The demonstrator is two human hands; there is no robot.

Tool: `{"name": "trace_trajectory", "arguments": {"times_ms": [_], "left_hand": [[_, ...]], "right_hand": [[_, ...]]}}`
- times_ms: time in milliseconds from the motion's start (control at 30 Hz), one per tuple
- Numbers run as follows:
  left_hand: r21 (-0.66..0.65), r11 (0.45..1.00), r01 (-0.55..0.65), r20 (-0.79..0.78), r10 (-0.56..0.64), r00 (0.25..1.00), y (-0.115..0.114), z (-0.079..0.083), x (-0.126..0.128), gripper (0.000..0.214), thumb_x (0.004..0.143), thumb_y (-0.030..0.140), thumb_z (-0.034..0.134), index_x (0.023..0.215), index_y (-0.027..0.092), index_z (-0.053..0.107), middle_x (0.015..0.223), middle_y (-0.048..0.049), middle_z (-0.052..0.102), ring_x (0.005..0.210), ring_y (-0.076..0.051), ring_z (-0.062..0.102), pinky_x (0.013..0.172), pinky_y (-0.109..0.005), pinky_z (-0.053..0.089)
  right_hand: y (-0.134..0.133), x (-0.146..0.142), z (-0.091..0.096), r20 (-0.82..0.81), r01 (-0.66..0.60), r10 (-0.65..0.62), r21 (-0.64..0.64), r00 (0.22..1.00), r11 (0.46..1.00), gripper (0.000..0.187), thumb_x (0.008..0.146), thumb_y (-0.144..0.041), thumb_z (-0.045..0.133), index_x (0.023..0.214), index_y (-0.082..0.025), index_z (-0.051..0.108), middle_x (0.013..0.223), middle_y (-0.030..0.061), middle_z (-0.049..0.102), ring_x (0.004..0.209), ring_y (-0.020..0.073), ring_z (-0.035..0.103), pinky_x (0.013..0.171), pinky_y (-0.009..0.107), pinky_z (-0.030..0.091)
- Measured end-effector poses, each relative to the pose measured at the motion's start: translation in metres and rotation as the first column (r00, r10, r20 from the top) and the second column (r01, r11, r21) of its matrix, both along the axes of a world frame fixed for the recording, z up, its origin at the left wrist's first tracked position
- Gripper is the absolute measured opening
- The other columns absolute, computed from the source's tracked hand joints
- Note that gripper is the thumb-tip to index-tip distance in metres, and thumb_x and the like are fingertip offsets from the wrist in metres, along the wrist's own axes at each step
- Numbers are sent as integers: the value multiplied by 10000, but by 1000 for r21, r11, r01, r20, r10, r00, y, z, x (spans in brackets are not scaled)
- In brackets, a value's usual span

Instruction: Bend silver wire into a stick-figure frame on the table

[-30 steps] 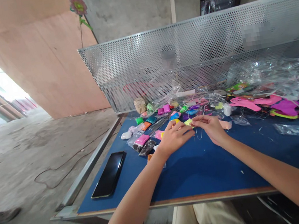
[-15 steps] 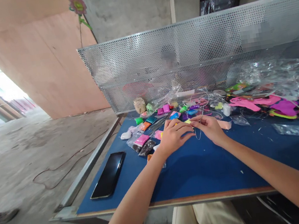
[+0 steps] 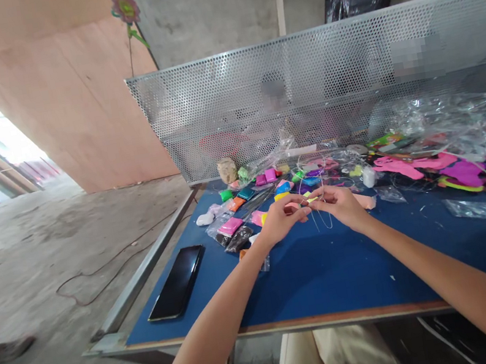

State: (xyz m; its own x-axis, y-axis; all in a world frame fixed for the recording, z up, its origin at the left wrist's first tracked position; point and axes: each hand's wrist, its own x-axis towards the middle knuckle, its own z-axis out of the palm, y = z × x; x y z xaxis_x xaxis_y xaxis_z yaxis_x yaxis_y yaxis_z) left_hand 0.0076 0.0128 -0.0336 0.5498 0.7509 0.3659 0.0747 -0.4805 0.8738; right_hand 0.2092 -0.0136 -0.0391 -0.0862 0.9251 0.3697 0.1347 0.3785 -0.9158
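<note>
My left hand (image 3: 280,220) and my right hand (image 3: 340,205) meet fingertip to fingertip above the blue table (image 3: 332,266). Both pinch a thin pale wire (image 3: 321,211) that loops between and below the fingers. Just behind the hands lie several small packets of coloured clay (image 3: 272,189) in pink, green, orange, blue and yellow. A pink packet (image 3: 230,227) and a dark packet (image 3: 238,240) lie left of my left hand.
A black phone (image 3: 176,282) lies flat near the table's left front corner. Pink and purple foam shapes (image 3: 427,170) and crumpled clear plastic bags (image 3: 452,122) fill the right back. A perforated metal screen (image 3: 301,85) stands along the far edge, with other people dimly behind it.
Both hands have lifted slightly and drawn closer, fingertips now pinched together on the wire. The wire loop hangs lower between them. Nothing else on the table moved.
</note>
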Motion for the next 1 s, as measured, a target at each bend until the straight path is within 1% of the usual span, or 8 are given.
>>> {"name": "trace_trajectory", "arguments": {"times_ms": [67, 167, 333, 467, 567, 667, 833, 1000], "left_hand": [[-35, 999, 2, 0, -2, 1000, 1, -1, -1, 334, 822, 422, 705, 1016, 155, 645, 848, -63, 706, 715, -163, 694, 726, -317, 574], [-51, 999, -3, -12, 2, 1000, 2, -4, -2, 294, 809, 402, 717, 945, 145, 671, 843, -72, 716, 733, -174, 706, 723, -317, 583], [-86, 996, -13, 49, 17, 999, 6, -6, 0, 272, 805, 377, 721, 932, 141, 675, 831, -72, 725, 739, -181, 714, 740, -332, 596], [-139, 989, -47, 161, 69, 985, 8, -3, -1, 297, 786, 378, 740, 938, 133, 668, 879, -88, 739, 774, -200, 723, 747, -342, 606], [-172, 983, -58, 211, 95, 973, 9, 0, -4, 313, 774, 378, 753, 946, 130, 670, 936, -100, 748, 830, -214, 726, 792, -360, 605], [-168, 983, -75, 188, 107, 976, 9, 2, -6, 323, 779, 371, 749, 989, 132, 693, 949, -99, 753, 878, -227, 726, 836, -374, 597], [-27, 989, -147, 94, 149, 984, 9, 5, -9, 268, 809, 363, 714, 951, 137, 733, 987, -101, 753, 917, -237, 720, 860, -358, 581], [-52, 993, -102, 128, 108, 986, 6, 6, -8, 295, 812, 386, 710, 955, 130, 735, 984, -106, 754, 900, -237, 723, 856, -365, 588]], "right_hand": [[1, 1, -3, 26, 16, -15, -33, 1000, 999, 358, 716, -452, 774, 979, -226, 682, 792, 44, 758, 745, 261, 713, 647, 344, 513], [4, 2, -7, 34, 41, -39, -65, 999, 997, 411, 706, -456, 784, 1017, -221, 652, 761, 42, 754, 712, 258, 709, 589, 317, 488], [7, 4, -8, 13, -15, 16, -86, 1000, 996, 391, 824, -483, 677, 1116, -228, 629, 784, 46, 754, 778, 249, 717, 677, 334, 528], [6, 6, -6, 38, -42, 45, -70, 998, 997, 409, 840, -444, 675, 1186, -233, 622, 899, 66, 763, 898, 259, 719, 789, 366, 546], [6, 6, -6, 63, -72, 75, -50, 995, 996, 339, 855, -420, 658, 1130, -222, 664, 909, 63, 760, 861, 237, 718, 790, 359, 549], [6, 6, -6, 81, -82, 84, -27, 993, 996, 288, 863, -410, 645, 1067, -211, 683, 869, 57, 757, 795, 213, 710, 764, 346, 552], [8, 7, -8, 127, -51, 47, 28, 991, 998, 238, 859, -424, 651, 948, -203, 667, 834, 59, 755, 721, 204, 697, 707, 341, 552], [9, 8, -11, 197, -19, 2, 85, 980, 996, 228, 881, -431, 623, 936, -211, 643, 855, 62, 757, 723, 215, 704, 698, 352, 557]]}}
